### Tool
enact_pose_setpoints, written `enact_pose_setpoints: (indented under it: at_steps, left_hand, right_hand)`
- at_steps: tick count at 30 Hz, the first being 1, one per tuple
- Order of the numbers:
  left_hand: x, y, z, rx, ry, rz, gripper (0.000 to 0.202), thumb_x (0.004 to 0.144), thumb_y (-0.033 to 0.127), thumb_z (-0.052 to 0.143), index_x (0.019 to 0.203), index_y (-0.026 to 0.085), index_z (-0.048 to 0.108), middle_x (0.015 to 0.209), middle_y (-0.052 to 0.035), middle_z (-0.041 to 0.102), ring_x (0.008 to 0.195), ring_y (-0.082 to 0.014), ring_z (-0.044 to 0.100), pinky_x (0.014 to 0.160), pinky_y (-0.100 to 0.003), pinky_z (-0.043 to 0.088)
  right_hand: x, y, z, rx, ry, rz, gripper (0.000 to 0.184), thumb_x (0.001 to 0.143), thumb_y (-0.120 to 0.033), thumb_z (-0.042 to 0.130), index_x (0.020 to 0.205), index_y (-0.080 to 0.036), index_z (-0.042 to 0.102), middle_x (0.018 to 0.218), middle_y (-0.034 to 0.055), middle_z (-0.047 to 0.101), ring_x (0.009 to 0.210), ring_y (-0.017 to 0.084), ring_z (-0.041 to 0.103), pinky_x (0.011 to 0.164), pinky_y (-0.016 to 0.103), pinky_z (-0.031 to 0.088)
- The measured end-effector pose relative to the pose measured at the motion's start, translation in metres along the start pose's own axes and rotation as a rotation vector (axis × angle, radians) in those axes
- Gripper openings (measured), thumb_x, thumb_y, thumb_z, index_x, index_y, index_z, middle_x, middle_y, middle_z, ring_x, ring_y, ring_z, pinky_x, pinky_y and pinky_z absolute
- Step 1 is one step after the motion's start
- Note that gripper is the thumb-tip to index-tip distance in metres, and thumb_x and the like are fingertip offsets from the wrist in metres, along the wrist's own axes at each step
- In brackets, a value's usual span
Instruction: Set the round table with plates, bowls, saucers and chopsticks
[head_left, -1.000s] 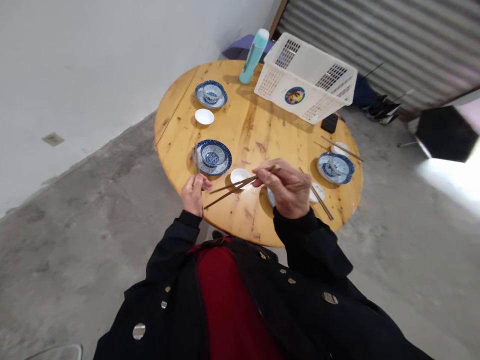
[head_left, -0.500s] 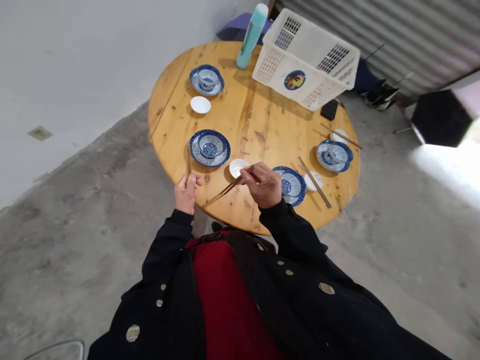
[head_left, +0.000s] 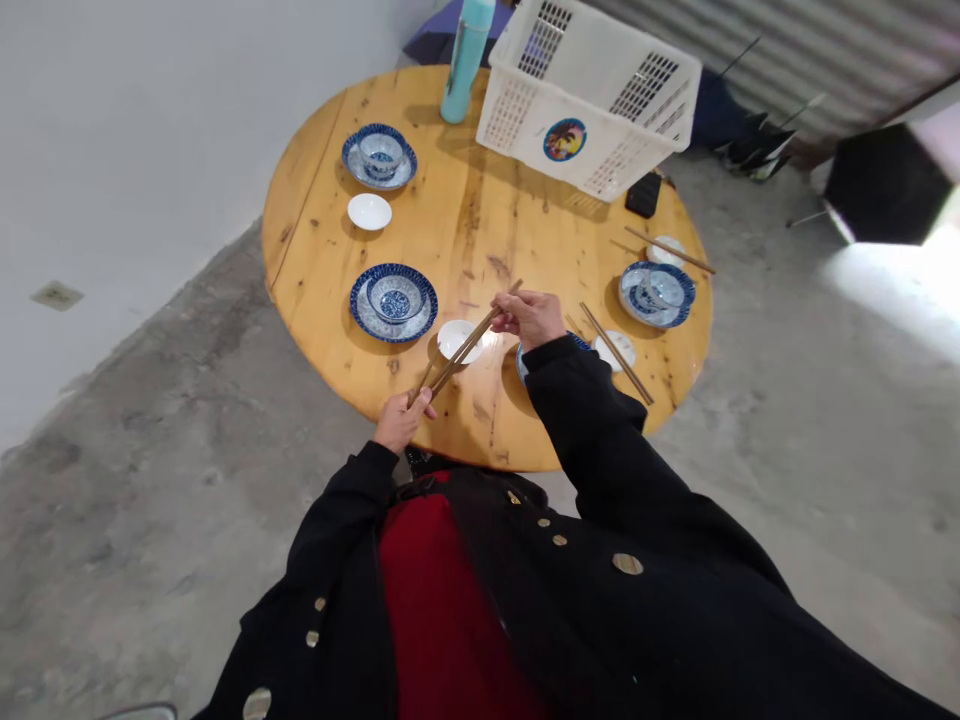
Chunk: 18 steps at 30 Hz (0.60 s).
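Note:
My right hand (head_left: 529, 317) is closed on the upper end of a pair of wooden chopsticks (head_left: 469, 345) that slant down to the left over a small white dish (head_left: 457, 339). My left hand (head_left: 403, 419) is closed at the table's near edge, its fingers round the lower tips and what looks like another chopstick. To the left of the dish stands a blue patterned bowl on its plate (head_left: 393, 301). A second blue plate (head_left: 521, 362) is mostly hidden under my right sleeve.
The round wooden table (head_left: 487, 230) also bears a far-left bowl and plate (head_left: 379, 157), a white dish (head_left: 369, 211), a right-hand place setting (head_left: 656, 293), more chopsticks (head_left: 616, 340), a white plastic basket (head_left: 589, 95), a teal bottle (head_left: 465, 55) and a black object (head_left: 643, 193). Concrete floor surrounds it.
My right hand rose and moved farther over the table, tilting the chopsticks steeper. My left hand dropped to the table edge and now meets their lower tips. The view shifted, so the table sits higher.

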<state>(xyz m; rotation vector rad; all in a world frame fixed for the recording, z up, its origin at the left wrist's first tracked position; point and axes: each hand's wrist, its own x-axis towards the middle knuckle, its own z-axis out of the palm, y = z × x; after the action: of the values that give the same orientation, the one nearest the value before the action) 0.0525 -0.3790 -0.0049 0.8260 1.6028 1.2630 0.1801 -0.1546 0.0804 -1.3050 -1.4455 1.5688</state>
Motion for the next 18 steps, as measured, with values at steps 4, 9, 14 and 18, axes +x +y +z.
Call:
enact_pose_setpoints:
  at_steps: [4,9,14,18]
  left_hand:
    - [0.001,0.003,0.018,-0.174,-0.027,-0.134,0.050,0.080,0.062,0.065,0.066,0.015,0.068,0.058,-0.0029,0.060,0.048,-0.0094,0.045,0.051,-0.023,0.036]
    - [0.020,0.003,0.032,-0.221,-0.050,-0.246,0.049,0.077,0.063,0.067,0.074,0.014,0.068,0.057,0.0009,0.055,0.041,-0.0045,0.029,0.043,-0.023,0.019]
    - [0.045,-0.004,0.042,-0.192,-0.032,-0.296,0.044,0.076,0.057,0.066,0.081,0.013,0.068,0.058,0.0032,0.052,0.041,-0.0046,0.029,0.043,-0.023,0.018]
    - [0.055,-0.009,0.050,-0.173,-0.014,-0.321,0.040,0.077,0.053,0.065,0.081,0.013,0.067,0.059,0.0031,0.053,0.043,-0.0047,0.030,0.043,-0.022,0.020]
  right_hand:
    - [0.039,0.020,0.014,-0.002,-0.040,0.189,0.022,0.080,-0.014,0.076,0.063,-0.014,0.062,0.047,-0.0013,0.057,0.042,0.009,0.057,0.050,0.020,0.057]
    - [0.080,0.045,0.017,-0.039,-0.046,0.279,0.026,0.080,-0.008,0.074,0.058,-0.016,0.061,0.043,-0.0007,0.055,0.038,0.009,0.052,0.042,0.018,0.052]
    - [0.109,0.064,0.018,-0.009,-0.026,0.323,0.027,0.080,-0.007,0.072,0.057,-0.016,0.060,0.043,-0.0008,0.054,0.037,0.008,0.050,0.038,0.017,0.046]
    - [0.120,0.078,0.019,0.016,-0.013,0.361,0.031,0.079,-0.007,0.073,0.055,-0.016,0.056,0.042,-0.0028,0.051,0.036,0.007,0.048,0.036,0.015,0.042]
